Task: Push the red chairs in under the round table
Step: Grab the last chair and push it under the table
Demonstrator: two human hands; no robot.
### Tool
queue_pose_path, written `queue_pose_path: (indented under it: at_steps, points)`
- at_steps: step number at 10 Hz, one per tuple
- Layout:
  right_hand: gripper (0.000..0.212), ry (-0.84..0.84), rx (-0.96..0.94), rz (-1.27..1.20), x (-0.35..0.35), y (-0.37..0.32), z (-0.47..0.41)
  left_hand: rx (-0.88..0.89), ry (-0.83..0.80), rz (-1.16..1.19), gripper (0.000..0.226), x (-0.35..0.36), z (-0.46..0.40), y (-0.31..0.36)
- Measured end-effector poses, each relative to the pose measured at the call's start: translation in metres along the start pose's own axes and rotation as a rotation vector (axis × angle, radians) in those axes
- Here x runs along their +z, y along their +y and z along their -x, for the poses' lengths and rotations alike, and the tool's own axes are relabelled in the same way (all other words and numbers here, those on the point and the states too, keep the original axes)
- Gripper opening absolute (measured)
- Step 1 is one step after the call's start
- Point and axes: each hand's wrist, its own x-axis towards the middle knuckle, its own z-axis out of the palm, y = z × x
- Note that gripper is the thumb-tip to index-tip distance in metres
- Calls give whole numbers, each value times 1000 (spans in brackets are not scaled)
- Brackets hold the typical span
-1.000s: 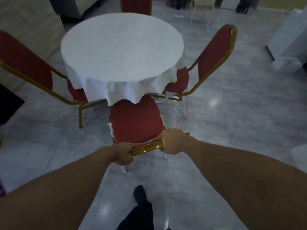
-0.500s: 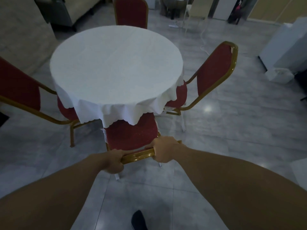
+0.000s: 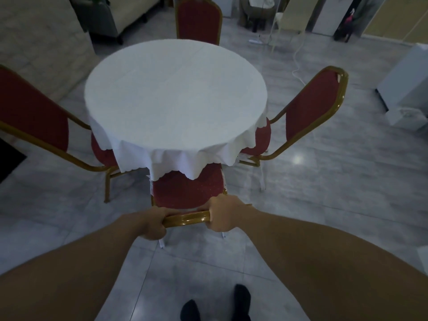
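Observation:
The round table [image 3: 176,98] with a white cloth stands in the middle of the view. The near red chair [image 3: 185,188] has its seat partly under the cloth's front edge. My left hand [image 3: 151,224] and my right hand [image 3: 222,215] both grip the gold top rail of its backrest. Another red chair [image 3: 32,112] stands at the table's left, one [image 3: 310,112] at its right, both with seats partly under the cloth. A further red chair [image 3: 199,18] stands behind the table.
Grey tiled floor surrounds the table. White boxes [image 3: 407,98] stand at the right edge. A sofa [image 3: 125,15] and furniture line the back. A white cable [image 3: 297,63] lies on the floor behind the right chair. My feet [image 3: 215,306] are below.
The near chair has slid forward under the table; more of its seat is covered by the cloth. I have stepped closer, and both hands keep their grip on the rail.

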Motion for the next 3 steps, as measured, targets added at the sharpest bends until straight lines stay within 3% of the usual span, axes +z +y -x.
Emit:
queue_pose_path:
  at_steps: [1, 2, 3]
  points:
    - [55, -34, -21, -51, -6, 3, 2, -3, 20, -12, 74, -3, 6, 10]
    - [62, -102, -53, -146, -13, 2, 7, -47, -16, 0, 86, -9, 11, 16]
    - [99, -97, -20, -215, -37, -1, 14, -55, 40, 155, 96, -19, 16, 29]
